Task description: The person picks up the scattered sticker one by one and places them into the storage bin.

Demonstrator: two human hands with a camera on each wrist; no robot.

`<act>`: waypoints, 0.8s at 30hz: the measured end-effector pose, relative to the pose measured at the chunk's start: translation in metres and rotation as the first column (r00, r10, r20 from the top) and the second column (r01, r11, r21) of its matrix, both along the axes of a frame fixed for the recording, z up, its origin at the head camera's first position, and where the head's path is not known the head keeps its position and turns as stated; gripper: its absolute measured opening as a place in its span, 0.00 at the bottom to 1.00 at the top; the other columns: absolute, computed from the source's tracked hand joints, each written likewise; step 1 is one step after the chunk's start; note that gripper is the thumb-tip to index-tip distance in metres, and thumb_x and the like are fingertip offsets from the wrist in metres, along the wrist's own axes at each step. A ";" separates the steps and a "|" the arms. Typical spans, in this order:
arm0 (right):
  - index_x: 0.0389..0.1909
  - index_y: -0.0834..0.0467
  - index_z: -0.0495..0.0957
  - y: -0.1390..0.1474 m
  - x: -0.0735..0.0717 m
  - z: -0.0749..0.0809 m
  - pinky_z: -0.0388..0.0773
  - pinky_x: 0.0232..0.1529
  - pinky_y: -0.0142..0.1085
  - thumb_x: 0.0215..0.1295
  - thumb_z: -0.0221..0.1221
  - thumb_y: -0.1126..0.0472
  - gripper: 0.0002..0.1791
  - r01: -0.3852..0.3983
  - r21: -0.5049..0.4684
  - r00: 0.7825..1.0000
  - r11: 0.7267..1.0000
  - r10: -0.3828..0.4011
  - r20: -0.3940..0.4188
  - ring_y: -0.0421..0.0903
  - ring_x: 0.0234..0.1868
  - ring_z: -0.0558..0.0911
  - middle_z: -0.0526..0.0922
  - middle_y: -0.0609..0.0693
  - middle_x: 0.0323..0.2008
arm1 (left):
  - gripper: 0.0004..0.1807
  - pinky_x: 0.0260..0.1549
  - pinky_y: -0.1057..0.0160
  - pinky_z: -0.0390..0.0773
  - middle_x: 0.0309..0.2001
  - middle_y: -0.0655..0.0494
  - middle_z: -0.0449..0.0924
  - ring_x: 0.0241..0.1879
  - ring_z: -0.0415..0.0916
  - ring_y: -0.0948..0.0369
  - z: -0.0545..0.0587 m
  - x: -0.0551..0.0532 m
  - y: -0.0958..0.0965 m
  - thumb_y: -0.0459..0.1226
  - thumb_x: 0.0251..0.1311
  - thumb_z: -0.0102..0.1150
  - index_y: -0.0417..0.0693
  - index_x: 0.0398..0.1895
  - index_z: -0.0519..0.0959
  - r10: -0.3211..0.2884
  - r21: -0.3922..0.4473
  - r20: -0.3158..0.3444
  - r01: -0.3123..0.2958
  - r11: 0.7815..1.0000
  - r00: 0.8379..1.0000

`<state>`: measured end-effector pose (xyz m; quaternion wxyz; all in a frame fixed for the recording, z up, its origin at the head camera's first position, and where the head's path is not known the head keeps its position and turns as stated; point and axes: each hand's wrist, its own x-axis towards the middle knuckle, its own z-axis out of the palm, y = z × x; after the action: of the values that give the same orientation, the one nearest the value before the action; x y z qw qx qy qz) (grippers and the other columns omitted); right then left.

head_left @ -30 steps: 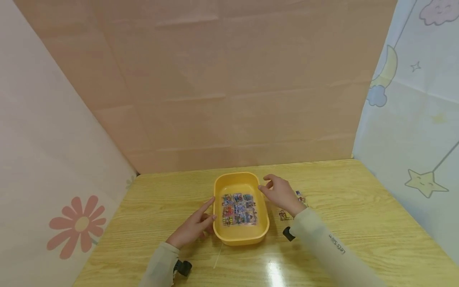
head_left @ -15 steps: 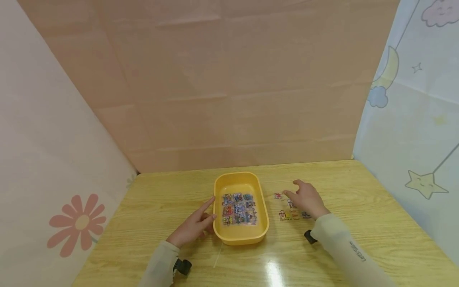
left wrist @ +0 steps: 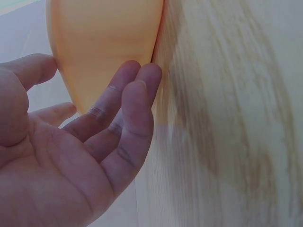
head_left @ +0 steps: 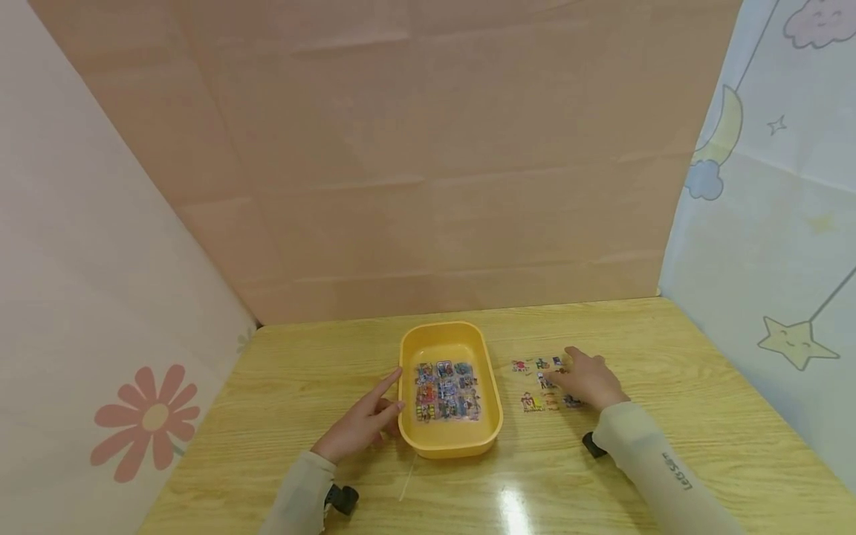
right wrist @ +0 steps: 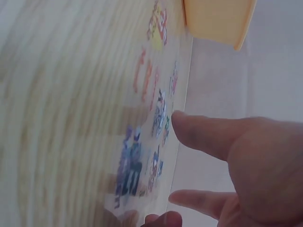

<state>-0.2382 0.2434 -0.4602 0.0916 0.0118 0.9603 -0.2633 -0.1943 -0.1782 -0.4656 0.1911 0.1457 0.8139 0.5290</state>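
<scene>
A yellow rectangular tray [head_left: 449, 450] stands on the table, with a clear sheet of small colourful cartoon pictures [head_left: 446, 391] lying on its bottom. My left hand [head_left: 361, 423] is at the tray's left side, its index finger and thumb touching the rim. In the left wrist view the other fingers bend loosely against the tray's outer wall [left wrist: 104, 42]. To the right, a second clear sticker sheet [head_left: 530, 403] with cartoon figures lies flat on the table. Over its right part is my right hand [head_left: 591, 380], thumb and index finger extended and apart; it covers some pictures.
The wooden table [head_left: 314, 357] meets a brown paper-like backdrop [head_left: 428, 223] at the back. Printed panels close off both sides, the left one with a flower [head_left: 152, 417]. A thin pale strip [head_left: 406, 477] lies in front of the tray.
My right hand has moved from beside the tray's right rim rightward to the sticker sheet on the table, uncovering its left part. My left hand and the tray have stayed in place.
</scene>
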 end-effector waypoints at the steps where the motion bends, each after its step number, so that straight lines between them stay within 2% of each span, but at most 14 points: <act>1: 0.75 0.71 0.52 0.001 -0.001 -0.001 0.69 0.52 0.69 0.69 0.58 0.42 0.48 -0.004 0.007 1.000 1.000 0.004 -0.001 0.79 0.62 0.63 0.63 0.80 0.63 | 0.37 0.29 0.54 0.79 0.45 0.47 0.82 0.40 0.82 0.49 0.000 0.000 0.000 0.49 0.77 0.47 0.63 0.82 0.43 -0.001 0.002 -0.002 0.001 1.000 1.000; 6: 0.74 0.70 0.55 0.005 -0.003 -0.002 0.75 0.42 0.62 0.69 0.58 0.43 0.46 -0.029 0.064 0.999 0.998 0.028 0.019 0.73 0.52 0.71 0.65 0.82 0.58 | 0.37 0.29 0.53 0.79 0.46 0.47 0.82 0.40 0.82 0.48 0.001 0.001 0.000 0.48 0.77 0.47 0.62 0.82 0.43 0.001 0.011 -0.003 -0.001 1.000 1.000; 11: 0.75 0.67 0.57 0.004 -0.003 0.000 0.74 0.34 0.53 0.70 0.58 0.43 0.43 -0.037 0.103 0.998 0.994 0.032 0.050 0.64 0.44 0.72 0.64 0.83 0.56 | 0.37 0.28 0.54 0.79 0.45 0.47 0.82 0.40 0.82 0.48 0.001 0.001 0.001 0.48 0.77 0.47 0.63 0.82 0.43 0.003 0.008 -0.002 -0.003 1.000 1.000; 17: 0.75 0.64 0.58 0.003 -0.001 0.003 0.72 0.31 0.50 0.69 0.58 0.42 0.43 -0.031 0.135 0.997 0.990 0.022 0.070 0.62 0.42 0.71 0.65 0.81 0.53 | 0.37 0.28 0.54 0.78 0.46 0.46 0.82 0.39 0.82 0.49 0.001 0.001 0.000 0.49 0.77 0.47 0.62 0.82 0.43 0.004 0.008 -0.007 -0.004 1.000 1.000; 24: 0.75 0.63 0.59 0.003 0.000 0.002 0.70 0.30 0.48 0.70 0.58 0.42 0.42 -0.036 0.144 0.998 0.989 0.028 0.052 0.59 0.40 0.70 0.68 0.76 0.49 | 0.38 0.28 0.55 0.78 0.46 0.46 0.83 0.39 0.82 0.49 0.001 0.001 0.000 0.49 0.77 0.48 0.61 0.82 0.43 -0.004 0.003 -0.014 0.004 1.000 1.000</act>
<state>-0.2385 0.2460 -0.4586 0.1188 0.0096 0.9744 -0.1908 -0.1934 -0.1777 -0.4643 0.1861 0.1512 0.8142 0.5287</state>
